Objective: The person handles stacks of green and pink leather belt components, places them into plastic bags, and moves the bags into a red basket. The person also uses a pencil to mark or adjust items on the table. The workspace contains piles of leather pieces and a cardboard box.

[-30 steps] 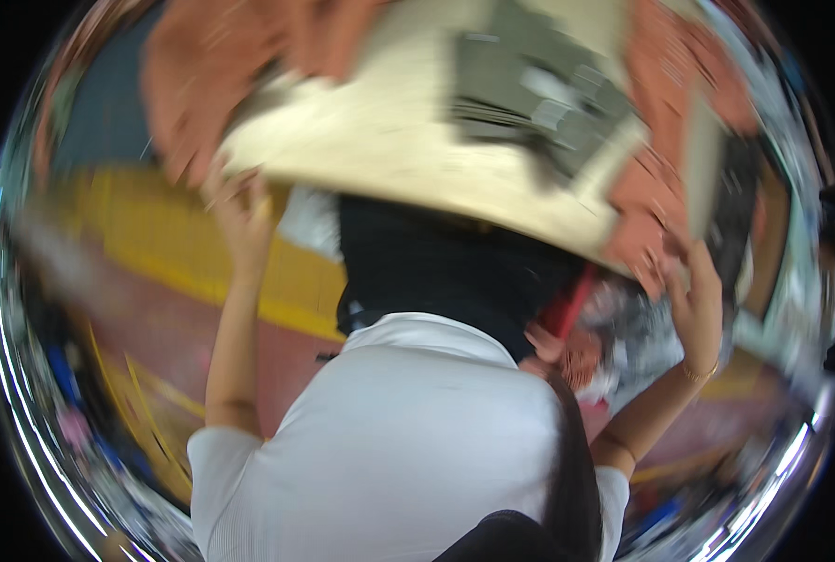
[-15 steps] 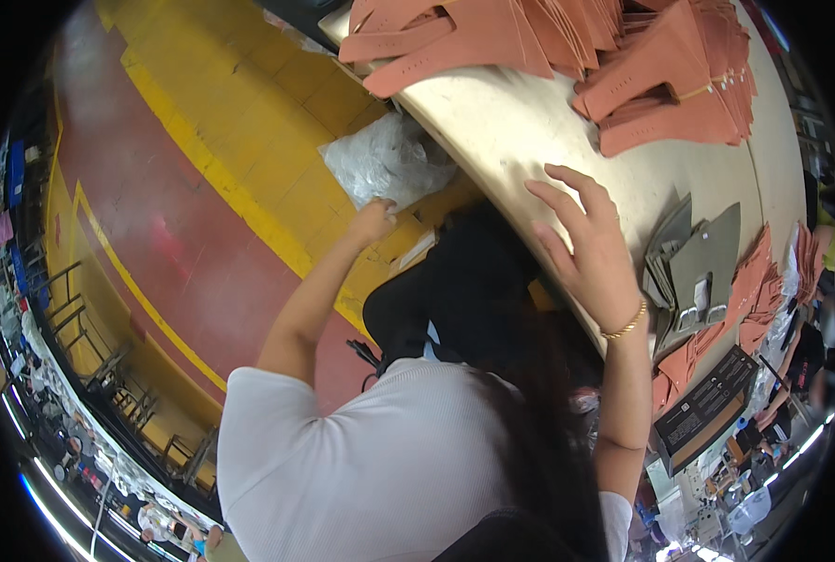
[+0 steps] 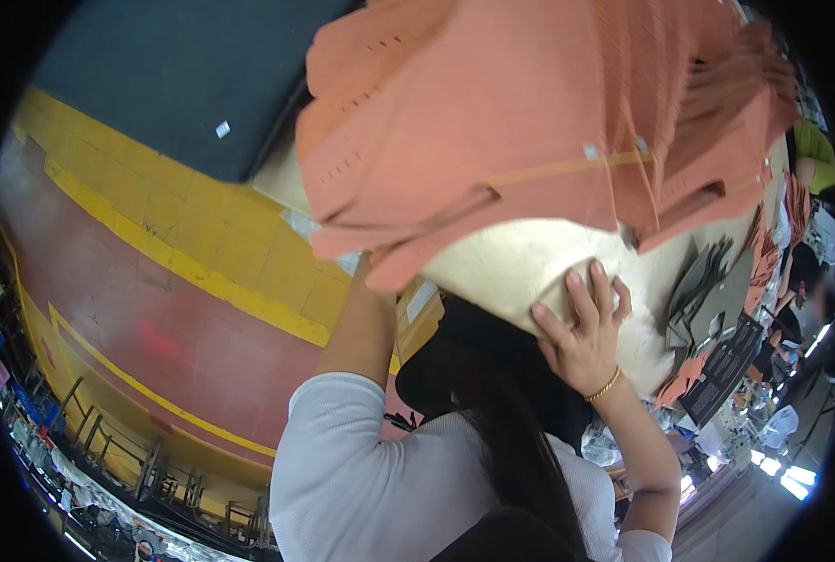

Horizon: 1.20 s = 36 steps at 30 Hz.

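Observation:
My right hand (image 3: 584, 328) rests on the pale table top (image 3: 502, 258) near its edge, fingers apart, holding nothing. A bracelet circles that wrist. My left forearm (image 3: 361, 323) reaches forward past the table's edge. The left hand is hidden behind the overhanging salmon-coloured cut pieces (image 3: 521, 112), so its fingers do not show. These flat, leather-like pieces lie in large stacks, with rows of small slits and a narrow band across them. A bit of the clear plastic bag (image 3: 347, 260) shows beside my left forearm.
Dark grey-green cut pieces (image 3: 703, 295) lie right of my right hand, near a dark printed box (image 3: 720, 370). A black padded surface (image 3: 183, 84) is at the far left. A black seat (image 3: 478, 356) stands below the table edge. Yellow and red floor (image 3: 174, 309) extends left.
My right hand has come down onto the table. The left hand has gone forward out of sight behind the salmon stack. The view has shifted, and the stack looks larger and closer.

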Each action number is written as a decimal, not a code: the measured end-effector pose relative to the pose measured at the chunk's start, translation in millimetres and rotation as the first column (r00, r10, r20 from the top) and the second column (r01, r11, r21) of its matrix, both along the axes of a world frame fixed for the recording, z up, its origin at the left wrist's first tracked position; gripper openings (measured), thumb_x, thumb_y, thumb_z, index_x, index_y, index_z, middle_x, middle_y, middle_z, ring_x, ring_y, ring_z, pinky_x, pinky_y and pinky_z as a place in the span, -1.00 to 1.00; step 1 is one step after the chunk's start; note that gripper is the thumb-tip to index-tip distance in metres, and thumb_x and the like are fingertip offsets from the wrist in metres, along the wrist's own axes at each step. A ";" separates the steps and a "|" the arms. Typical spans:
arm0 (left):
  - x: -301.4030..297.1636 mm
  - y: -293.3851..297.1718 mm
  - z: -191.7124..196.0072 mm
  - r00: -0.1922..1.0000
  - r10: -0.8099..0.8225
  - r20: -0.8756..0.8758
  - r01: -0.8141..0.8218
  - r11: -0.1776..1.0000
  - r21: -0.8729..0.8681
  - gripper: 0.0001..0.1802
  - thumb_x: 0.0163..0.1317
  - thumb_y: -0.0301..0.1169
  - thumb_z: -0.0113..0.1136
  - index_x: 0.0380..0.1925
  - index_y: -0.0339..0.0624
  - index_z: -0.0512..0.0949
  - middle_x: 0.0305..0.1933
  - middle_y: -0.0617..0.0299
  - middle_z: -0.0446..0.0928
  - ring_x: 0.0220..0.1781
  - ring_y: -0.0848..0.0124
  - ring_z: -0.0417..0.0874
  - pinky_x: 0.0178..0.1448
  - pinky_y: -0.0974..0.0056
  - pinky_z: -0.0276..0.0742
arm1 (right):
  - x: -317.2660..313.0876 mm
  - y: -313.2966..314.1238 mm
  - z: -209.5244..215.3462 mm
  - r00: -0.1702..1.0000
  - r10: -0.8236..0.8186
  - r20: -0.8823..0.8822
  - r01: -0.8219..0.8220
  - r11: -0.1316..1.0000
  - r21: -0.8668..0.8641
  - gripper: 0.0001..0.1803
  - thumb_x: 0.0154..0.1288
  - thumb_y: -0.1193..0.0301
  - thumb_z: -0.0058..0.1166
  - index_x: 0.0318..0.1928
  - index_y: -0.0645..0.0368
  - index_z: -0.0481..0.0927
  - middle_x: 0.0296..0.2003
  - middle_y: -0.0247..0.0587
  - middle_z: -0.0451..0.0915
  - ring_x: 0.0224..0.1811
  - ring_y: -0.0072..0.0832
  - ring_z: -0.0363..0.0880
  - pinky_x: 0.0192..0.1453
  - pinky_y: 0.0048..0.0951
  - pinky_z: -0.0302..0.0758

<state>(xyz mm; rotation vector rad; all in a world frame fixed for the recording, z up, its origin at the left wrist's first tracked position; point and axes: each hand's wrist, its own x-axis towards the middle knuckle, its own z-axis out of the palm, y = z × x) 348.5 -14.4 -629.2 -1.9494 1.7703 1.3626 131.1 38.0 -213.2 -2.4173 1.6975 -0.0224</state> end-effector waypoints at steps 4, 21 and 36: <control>9.1 16.3 -20.3 0.999 0.040 0.008 -0.040 0.999 0.034 -0.62 0.23 -0.34 0.09 0.04 -0.19 0.54 0.24 -0.05 0.47 0.20 0.06 0.55 0.26 0.12 0.48 | 1.5 -0.6 -1.3 1.000 -0.005 -0.006 0.004 1.000 -0.016 -0.40 -0.03 0.24 0.39 0.07 -0.57 0.53 0.32 -0.26 0.28 0.43 0.02 0.15 0.41 0.17 -0.07; 6.5 8.3 5.7 0.937 0.094 -0.336 -0.189 0.946 -0.262 -0.66 0.23 -0.33 0.12 -0.02 -0.20 0.56 0.17 -0.04 0.52 0.16 0.06 0.57 0.19 0.11 0.52 | 1.7 -1.5 -1.9 0.999 0.023 -0.022 -0.023 0.999 -0.023 -0.36 -0.09 0.27 0.33 0.10 -0.49 0.51 0.36 -0.16 0.25 0.46 0.08 0.10 0.41 0.20 -0.08; -4.2 -57.3 81.0 0.797 -0.100 -0.596 -0.325 0.760 -0.563 -0.69 0.22 -0.32 0.15 -0.08 -0.22 0.57 0.02 -0.05 0.60 0.06 0.05 0.63 0.09 0.11 0.57 | 6.0 -3.4 -1.8 0.998 0.055 -0.024 -0.058 0.989 -0.133 -0.27 -0.04 0.31 0.33 0.25 -0.35 0.48 0.39 -0.16 0.24 0.50 -0.07 0.06 0.46 0.00 -0.09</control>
